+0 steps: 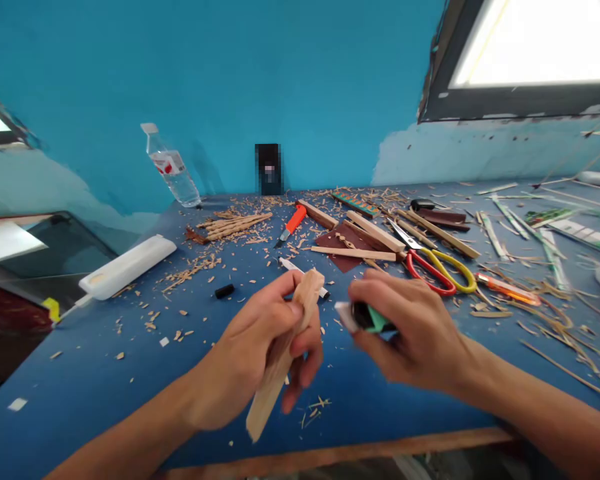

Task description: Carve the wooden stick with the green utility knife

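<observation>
Gripping a wooden stick at frame centre, left hand has thumb and fingers closed around its middle; stick tilted, top end up-right. Right hand just right of it, fingers curled tight on a small cutter, green body, blade end blurred. Both above the blue table. Scissors lie behind right hand, orange knife farther back, bottle upper left.
</observation>
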### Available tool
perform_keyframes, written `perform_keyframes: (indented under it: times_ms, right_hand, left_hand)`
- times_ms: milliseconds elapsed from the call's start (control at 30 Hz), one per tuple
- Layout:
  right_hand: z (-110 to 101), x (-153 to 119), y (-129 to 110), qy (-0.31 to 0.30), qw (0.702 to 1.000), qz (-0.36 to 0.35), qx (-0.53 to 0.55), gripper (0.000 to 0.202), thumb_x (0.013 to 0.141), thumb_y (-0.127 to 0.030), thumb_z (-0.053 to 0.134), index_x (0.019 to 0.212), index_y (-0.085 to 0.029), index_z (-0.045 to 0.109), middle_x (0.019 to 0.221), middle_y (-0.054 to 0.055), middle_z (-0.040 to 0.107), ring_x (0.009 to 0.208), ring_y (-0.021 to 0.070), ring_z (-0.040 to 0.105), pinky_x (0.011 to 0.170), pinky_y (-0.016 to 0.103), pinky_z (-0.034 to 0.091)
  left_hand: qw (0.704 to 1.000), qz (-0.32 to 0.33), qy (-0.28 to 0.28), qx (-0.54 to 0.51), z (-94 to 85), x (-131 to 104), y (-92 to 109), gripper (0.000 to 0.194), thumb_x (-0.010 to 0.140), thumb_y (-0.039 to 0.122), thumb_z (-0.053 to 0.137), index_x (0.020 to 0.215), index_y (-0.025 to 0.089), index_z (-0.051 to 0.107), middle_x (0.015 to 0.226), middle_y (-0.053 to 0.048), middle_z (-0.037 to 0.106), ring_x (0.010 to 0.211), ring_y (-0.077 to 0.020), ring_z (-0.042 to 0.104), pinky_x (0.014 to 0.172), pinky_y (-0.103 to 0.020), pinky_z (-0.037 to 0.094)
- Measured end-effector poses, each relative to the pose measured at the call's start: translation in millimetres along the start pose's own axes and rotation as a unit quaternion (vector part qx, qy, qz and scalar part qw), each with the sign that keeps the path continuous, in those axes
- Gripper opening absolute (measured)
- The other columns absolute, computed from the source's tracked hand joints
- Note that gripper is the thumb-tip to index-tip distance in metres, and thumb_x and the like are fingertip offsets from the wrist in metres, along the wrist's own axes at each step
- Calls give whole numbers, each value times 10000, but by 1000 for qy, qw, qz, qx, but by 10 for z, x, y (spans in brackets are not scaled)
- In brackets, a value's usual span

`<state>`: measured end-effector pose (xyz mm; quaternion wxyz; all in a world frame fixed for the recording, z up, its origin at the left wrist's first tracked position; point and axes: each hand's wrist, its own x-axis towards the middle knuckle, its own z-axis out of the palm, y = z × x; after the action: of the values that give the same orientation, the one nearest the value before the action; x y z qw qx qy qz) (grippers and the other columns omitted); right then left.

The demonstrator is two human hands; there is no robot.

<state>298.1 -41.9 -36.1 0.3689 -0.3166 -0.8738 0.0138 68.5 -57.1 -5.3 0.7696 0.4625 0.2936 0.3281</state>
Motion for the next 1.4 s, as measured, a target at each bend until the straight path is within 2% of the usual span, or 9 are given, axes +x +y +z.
perform_keyframes:
  times_ms: [167, 400, 533, 700, 967, 1067, 1200, 1300, 1400]
  right_hand:
    - [83, -26, -133, -54, 997, 35, 30, 124, 879, -159, 545, 903, -228, 444, 717, -47, 490, 590, 121, 413, 536, 296, 264]
    - [117, -15, -101, -102, 991, 71, 59, 186, 814, -117, 519, 848, -239, 383, 716, -45, 508, 584, 118, 426, 545, 288, 256]
    - [140, 1, -125, -136, 986, 84, 43, 135, 855, -177, 512, 848, -236, 391, 708, -21, 576, 572, 133, 516, 532, 291, 252]
    - [194, 65, -167, -102, 986, 85, -102, 117, 829, -135, 475, 923, -204, 490, 728, 22, 662, 546, 163, 571, 512, 315, 203]
    - [288, 177, -158, 10, 972, 28, -235, 172, 939, -145, 425, 850, -199, 563, 671, 27, 597, 512, 155, 504, 512, 331, 225]
    - [296, 157, -108, -11, 989, 16, -148, 118, 940, -158, 440, 916, -200, 548, 729, 23, 621, 561, 147, 509, 529, 315, 253]
    - [268, 131, -37, -59, 991, 116, 41, 122, 919, -174, 559, 1017, -218, 501, 744, -39, 597, 587, 113, 466, 548, 268, 282]
    - [213, 138, -40, -73, 963, 168, 196, 90, 959, -236, 621, 962, -217, 532, 668, -74, 503, 556, 88, 392, 534, 238, 301]
    - [182, 156, -103, -90, 909, 232, 334, 166, 955, -328, 687, 900, -213, 581, 651, -70, 487, 544, 84, 376, 488, 230, 295]
  left_hand:
    - [997, -73, 11, 14, 47, -26, -72, 146, 992, 328, 461, 886, 248, 402, 645, 92, 355, 501, -51, 214, 447, -124, 199]
    - [979, -24, 46, 197, 96, -44, -155, 358, 853, 405, 760, 858, 219, 454, 726, 72, 319, 643, -95, 243, 532, -197, 263]
    - [966, 3, 78, 245, 98, 17, -240, 329, 903, 341, 729, 810, 213, 440, 678, 83, 311, 610, -88, 222, 501, -204, 222]
    - [960, 37, 120, 252, 118, 26, -233, 331, 947, 357, 680, 754, 208, 456, 598, 88, 338, 519, -68, 235, 443, -189, 215]
    - [988, -61, 112, 87, 117, 36, -191, 334, 920, 469, 697, 840, 249, 458, 462, 143, 274, 376, -33, 134, 327, -122, 188]
    - [993, -82, 76, 33, 82, 48, -168, 367, 845, 406, 795, 880, 245, 467, 487, 153, 296, 373, -12, 139, 321, -97, 214]
    - [995, -90, 46, -9, -12, 40, -131, 522, 790, 408, 851, 803, 233, 359, 601, 136, 294, 413, 10, 177, 350, -76, 255]
    - [991, -126, 29, -24, -52, 44, -139, 531, 829, 402, 814, 805, 243, 307, 607, 139, 279, 414, 7, 132, 347, -75, 191]
    - [992, -91, 71, 51, -17, 65, -193, 356, 836, 266, 796, 874, 243, 442, 646, 116, 376, 457, -18, 259, 392, -98, 293]
